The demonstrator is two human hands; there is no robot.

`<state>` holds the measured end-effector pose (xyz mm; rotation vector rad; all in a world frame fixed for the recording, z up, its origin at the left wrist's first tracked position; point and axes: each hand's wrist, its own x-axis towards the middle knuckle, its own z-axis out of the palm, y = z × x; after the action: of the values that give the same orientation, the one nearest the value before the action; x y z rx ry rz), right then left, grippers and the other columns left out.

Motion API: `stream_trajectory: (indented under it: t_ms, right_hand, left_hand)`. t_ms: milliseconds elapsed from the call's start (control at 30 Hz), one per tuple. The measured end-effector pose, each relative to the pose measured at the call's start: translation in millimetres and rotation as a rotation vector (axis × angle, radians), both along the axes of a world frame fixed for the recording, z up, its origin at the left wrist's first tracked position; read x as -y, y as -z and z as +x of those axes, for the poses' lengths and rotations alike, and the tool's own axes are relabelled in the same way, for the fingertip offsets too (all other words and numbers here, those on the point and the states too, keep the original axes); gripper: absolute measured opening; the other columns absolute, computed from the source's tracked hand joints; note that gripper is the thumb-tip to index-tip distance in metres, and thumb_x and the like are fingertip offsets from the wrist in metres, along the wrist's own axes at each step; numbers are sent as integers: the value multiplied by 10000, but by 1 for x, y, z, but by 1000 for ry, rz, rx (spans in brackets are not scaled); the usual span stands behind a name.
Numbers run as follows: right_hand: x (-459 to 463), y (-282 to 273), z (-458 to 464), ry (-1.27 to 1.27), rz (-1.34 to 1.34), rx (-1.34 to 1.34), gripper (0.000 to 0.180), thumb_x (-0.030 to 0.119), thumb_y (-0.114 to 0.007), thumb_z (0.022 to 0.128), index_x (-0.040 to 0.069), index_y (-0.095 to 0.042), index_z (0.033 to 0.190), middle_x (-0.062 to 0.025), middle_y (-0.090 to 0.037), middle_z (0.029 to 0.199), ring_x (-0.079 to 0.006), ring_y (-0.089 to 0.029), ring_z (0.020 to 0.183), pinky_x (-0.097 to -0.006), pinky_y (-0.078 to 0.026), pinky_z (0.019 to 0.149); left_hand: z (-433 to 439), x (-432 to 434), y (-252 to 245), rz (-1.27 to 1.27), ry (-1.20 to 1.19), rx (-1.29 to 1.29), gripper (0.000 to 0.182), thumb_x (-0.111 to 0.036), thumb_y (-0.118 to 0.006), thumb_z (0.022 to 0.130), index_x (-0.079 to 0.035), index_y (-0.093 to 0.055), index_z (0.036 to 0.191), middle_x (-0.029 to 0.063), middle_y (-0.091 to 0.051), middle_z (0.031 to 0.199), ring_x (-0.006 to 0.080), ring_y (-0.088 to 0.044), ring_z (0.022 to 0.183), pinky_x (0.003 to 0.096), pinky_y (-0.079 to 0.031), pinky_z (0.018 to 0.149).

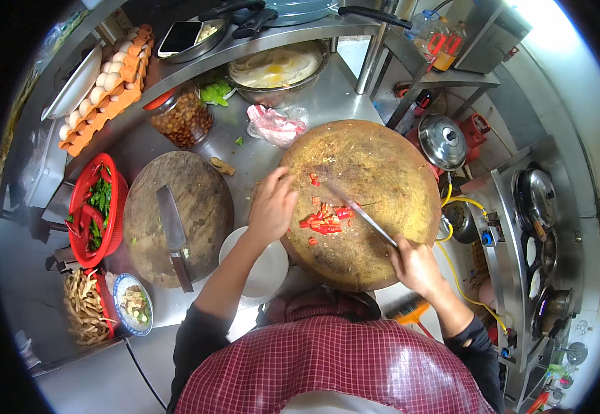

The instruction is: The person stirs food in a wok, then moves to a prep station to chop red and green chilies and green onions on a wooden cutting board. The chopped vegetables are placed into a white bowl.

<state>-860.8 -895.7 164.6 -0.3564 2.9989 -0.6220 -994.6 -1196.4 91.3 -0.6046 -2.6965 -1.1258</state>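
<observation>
Before me lies a large round wooden chopping block (383, 155) with chopped red chili peppers (326, 221) in a loose pile and a few pieces apart from it. My right hand (418, 263) grips the handle end of a knife (364, 213), whose blade is edge-on and slants across the block beside the chili. My left hand (274, 207) is raised at the block's left edge, its fingers slightly bent and apart, holding nothing that I can see. Under my left forearm a white bowl (258, 269) is partly hidden.
To the left, a second round block (144, 227) bears a cleaver (171, 220). Near it stand a red basket of peppers (100, 199), a patterned bowl (133, 305) and a jar (182, 121). Bagged meat (276, 127) and a metal basin (279, 93) lie beyond. Egg trays (108, 88) fill the shelf.
</observation>
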Motion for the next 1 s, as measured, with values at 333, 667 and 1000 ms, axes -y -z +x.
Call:
stream_trajectory:
  t_ms: [333,667,1000]
  right_hand:
    - [13,9,52,534,-268,183,163,96,-547,935,-52,-523,1001,-270,-593,628,-458,-628,637,-493,-497,580]
    - [53,57,81,922,-1384,565,94,102,-505,997,76,-463,917,-31,-499,593,-134,-474,406,-291,-436,358]
    - [118,52,48,635,-1166,739,106,142,-507,1013,58,-498,949,-19,-516,612,-119,-487,448,-272,-434,414]
  left_hand:
    - [-6,-59,21,7,602,68,302,-307,-626,911,-83,-698,1101,105,-619,1256,295,-553,1205,434,-384,1080]
    - [31,-29,20,-204,318,-91,895,-510,-765,741,-61,-415,1431,206,-381,1463,418,-295,1398,528,-201,1182]
    - [56,-41,33,269,24,9,404,-266,-664,895,-32,-608,1220,192,-512,1340,373,-513,1233,430,-428,1047]
